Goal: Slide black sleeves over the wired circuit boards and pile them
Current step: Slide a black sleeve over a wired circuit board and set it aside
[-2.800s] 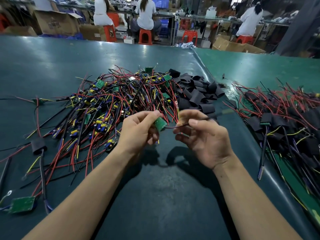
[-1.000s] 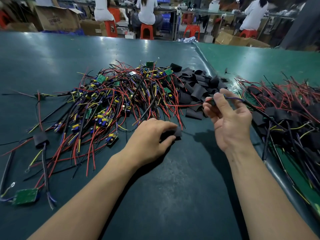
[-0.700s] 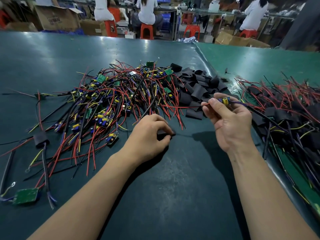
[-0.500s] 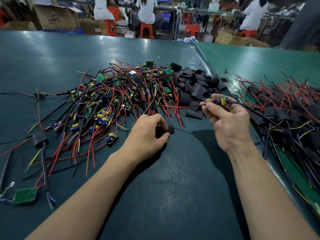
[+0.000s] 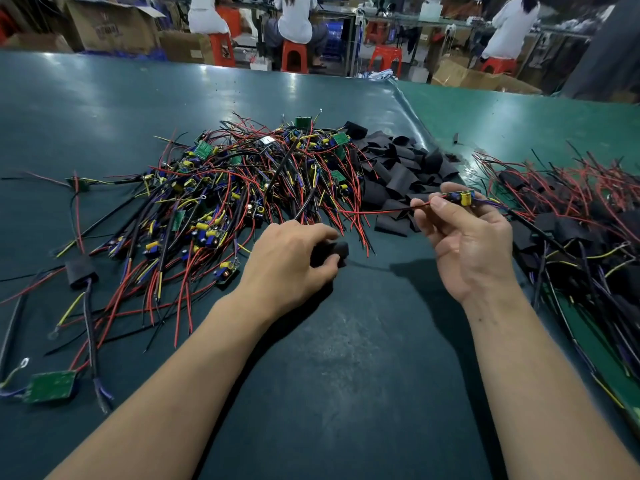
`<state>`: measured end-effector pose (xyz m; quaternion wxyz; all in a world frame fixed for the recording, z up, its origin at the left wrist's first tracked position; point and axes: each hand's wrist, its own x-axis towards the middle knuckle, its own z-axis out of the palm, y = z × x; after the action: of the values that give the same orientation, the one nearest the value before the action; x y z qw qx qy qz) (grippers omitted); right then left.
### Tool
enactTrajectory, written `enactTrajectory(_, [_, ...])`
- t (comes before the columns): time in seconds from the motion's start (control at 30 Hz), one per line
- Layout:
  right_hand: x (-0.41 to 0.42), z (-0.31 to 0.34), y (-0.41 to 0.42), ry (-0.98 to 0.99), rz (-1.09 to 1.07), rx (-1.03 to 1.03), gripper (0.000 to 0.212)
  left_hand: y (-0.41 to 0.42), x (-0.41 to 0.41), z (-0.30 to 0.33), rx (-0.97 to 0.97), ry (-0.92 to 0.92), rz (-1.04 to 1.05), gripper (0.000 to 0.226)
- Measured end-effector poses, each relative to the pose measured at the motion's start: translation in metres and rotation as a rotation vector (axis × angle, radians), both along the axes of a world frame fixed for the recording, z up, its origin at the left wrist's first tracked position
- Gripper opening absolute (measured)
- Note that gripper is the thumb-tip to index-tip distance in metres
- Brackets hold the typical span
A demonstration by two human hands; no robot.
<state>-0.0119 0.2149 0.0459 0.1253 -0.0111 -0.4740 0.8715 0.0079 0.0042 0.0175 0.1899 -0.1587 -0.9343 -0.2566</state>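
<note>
Between the hands nothing joins yet: the left hand (image 5: 294, 261) has lifted a black sleeve (image 5: 330, 252) off the worktop (image 5: 346, 375), fingers curled round it, while the right hand (image 5: 464, 237) keeps pinching the wired board (image 5: 462, 197), ready for sleeving.

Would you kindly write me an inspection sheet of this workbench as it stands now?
Surface: dark green table, lighter green mat to the right.
Job's things: bare wired boards heap; black sleeves pile; sleeved pile on the right.
Clutter: loose green board; one sleeved board at left.
Grippers: left hand grips a sleeve; right hand pinches a wired board.
Cables: red, black, yellow leads tangled.
Surroundings: seated people, red stools, cardboard boxes.
</note>
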Motion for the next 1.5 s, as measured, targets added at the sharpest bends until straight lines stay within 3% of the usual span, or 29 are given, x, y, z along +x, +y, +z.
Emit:
enactTrajectory(0.37, [0.003, 0.005, 0.004, -0.019, 0.074, -0.102, 0.020, -0.005, -0.005, 0.001, 0.676, -0.033, -0.071, 0.033])
enactTrajectory(0.6, [0.003, 0.003, 0.005, -0.048, 0.077, -0.083, 0.022, -0.001, -0.001, 0.006, 0.836, 0.052, -0.164, 0.039])
enactTrajectory(0.83, [0.002, 0.002, 0.006, -0.044, 0.023, 0.019, 0.024, -0.001, 0.000, 0.006, 0.771, 0.090, -0.163, 0.043])
enactTrajectory(1.03, [0.002, -0.001, -0.001, 0.022, 0.069, 0.105, 0.021, -0.003, 0.001, 0.002, 0.417, 0.134, -0.182, 0.042])
enactTrajectory(1.17, [0.003, -0.008, -0.016, 0.009, 0.174, 0.200, 0.011, 0.000, 0.004, 0.002, 0.290, 0.204, -0.129, 0.041])
enactTrajectory(1.5, [0.006, -0.018, -0.032, 0.068, 0.217, 0.428, 0.022, 0.005, 0.009, 0.007, 0.273, 0.315, -0.146, 0.032])
